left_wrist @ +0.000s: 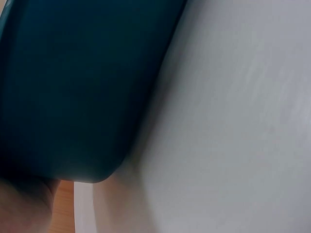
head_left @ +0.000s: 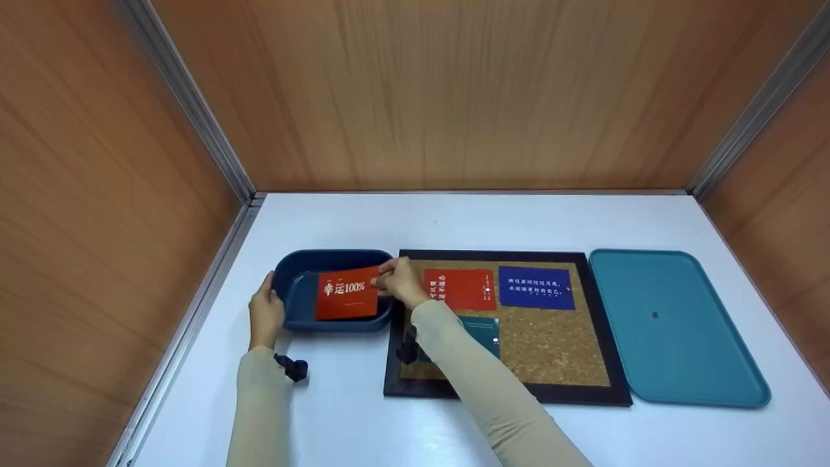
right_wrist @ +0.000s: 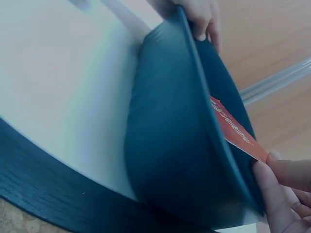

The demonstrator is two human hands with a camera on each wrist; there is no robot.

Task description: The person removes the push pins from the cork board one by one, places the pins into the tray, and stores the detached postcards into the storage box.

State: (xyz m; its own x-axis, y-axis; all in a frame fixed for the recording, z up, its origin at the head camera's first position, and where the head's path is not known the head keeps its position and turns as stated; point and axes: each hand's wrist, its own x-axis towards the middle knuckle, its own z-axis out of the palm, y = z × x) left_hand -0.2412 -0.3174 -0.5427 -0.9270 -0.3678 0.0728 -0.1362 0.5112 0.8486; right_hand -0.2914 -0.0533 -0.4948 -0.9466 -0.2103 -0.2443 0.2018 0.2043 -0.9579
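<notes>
A dark blue basin [head_left: 331,253] stands at the left of the table. My left hand [head_left: 266,316] grips its left end, with fingertips over the rim in the right wrist view. Between thumb and fingers, my right hand [head_left: 402,283] pinches the right edge of a red card [head_left: 347,305] with white lettering. The card is over the basin's inside; in the right wrist view it slants below the rim. Only part of the left hand [left_wrist: 24,206] shows in the left wrist view, beside the basin wall [left_wrist: 87,87].
Right of the basin lies a black-framed cork board [head_left: 551,350]. It bears a red card [head_left: 470,290], a blue card [head_left: 537,288] and a green card [head_left: 483,334], partly behind my right arm. A teal tray [head_left: 681,337] with a small dark speck lies at the far right.
</notes>
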